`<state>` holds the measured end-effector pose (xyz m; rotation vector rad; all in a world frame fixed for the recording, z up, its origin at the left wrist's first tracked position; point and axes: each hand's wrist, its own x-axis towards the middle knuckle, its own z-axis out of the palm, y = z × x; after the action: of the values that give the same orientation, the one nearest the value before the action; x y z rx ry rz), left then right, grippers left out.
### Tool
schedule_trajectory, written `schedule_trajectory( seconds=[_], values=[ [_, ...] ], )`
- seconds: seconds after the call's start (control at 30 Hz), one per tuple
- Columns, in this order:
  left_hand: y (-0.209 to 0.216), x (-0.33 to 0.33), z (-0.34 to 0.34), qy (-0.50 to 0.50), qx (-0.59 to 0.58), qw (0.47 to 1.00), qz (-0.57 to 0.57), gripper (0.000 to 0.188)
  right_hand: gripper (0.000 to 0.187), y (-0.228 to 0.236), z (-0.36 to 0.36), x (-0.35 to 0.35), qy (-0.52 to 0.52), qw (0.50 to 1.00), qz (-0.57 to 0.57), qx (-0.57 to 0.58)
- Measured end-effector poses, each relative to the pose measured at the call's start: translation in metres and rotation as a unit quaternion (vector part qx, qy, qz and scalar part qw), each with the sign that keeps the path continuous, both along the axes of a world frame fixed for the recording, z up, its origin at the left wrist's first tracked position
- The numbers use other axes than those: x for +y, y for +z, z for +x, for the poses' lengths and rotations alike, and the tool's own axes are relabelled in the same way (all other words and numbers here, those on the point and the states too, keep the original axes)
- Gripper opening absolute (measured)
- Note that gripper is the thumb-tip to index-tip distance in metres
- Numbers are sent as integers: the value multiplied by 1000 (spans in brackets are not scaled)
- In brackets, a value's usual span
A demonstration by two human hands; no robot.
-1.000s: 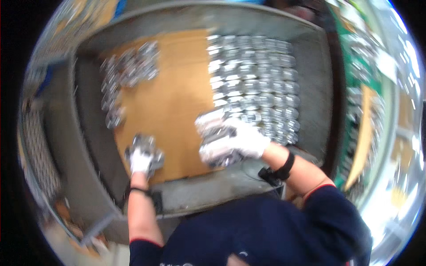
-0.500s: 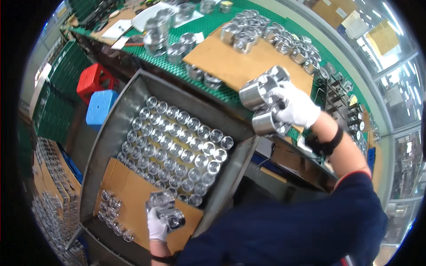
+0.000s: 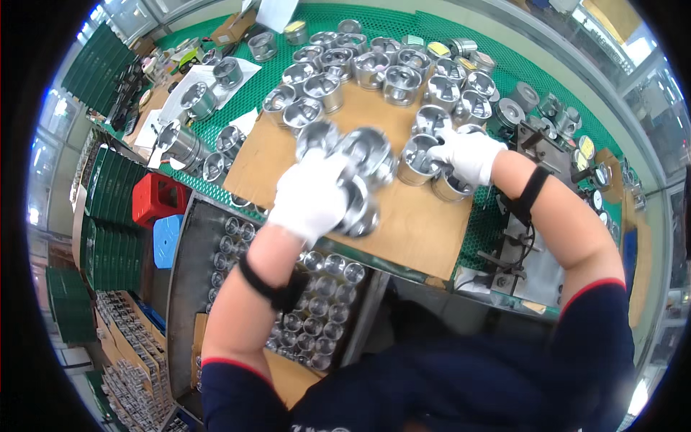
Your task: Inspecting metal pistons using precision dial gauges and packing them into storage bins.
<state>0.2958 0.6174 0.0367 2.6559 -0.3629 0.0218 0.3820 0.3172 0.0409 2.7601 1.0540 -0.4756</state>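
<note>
Pistons [image 3: 360,180], a shiny cluster of metal cups, sit clutched in the gloved left hand [image 3: 311,198], bulging out past its fingertips over the brown cardboard sheet [image 3: 414,227]. Just beyond them to the right, the right hand [image 3: 468,155] has its fingers closed over more pistons [image 3: 421,158] resting on the sheet. Farther from the fingers, a curved row of pistons [image 3: 374,68] lines the sheet's far edge. Below the left wrist lies a grey bin [image 3: 183,252] packed with them.
</note>
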Motion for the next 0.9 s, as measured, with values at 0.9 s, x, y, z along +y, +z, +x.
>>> schedule_trajectory(
  seconds=[0.9],
  values=[
    [-193, 234, -361, 386, 193, 902, -10, 41, 47, 82, -227, 222, 270, 822, 343, 366]
  ],
)
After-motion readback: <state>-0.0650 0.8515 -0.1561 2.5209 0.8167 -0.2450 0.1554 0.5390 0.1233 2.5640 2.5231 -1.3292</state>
